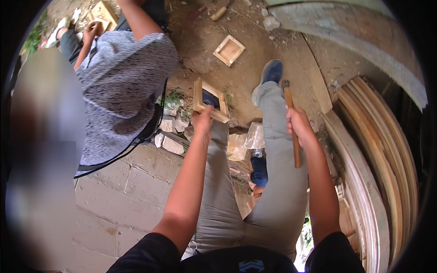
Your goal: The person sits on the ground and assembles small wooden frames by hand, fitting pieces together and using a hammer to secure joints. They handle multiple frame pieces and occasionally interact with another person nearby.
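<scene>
My left hand (pixel 202 122) grips the near edge of a small square wooden frame (pixel 220 114), held upright over my left knee. Through its opening a dark blue shoe shows. In my right hand (pixel 298 122) is a hammer (pixel 297 152), gripped around the middle of its wooden handle. The hammer's dark head points away from me, above my right shin, apart from the frame. Another square wooden frame (pixel 229 50) lies on the dirt ahead, between my feet and the far edge.
To my left sits a person in a grey patterned shirt (pixel 123 86), one hand at a wooden piece (pixel 104 17). Curved wooden boards (pixel 378 150) are stacked at right. Broken stones (pixel 239 146) lie between my legs. A wooden-handled tool (pixel 219 13) lies on the dirt at the far side.
</scene>
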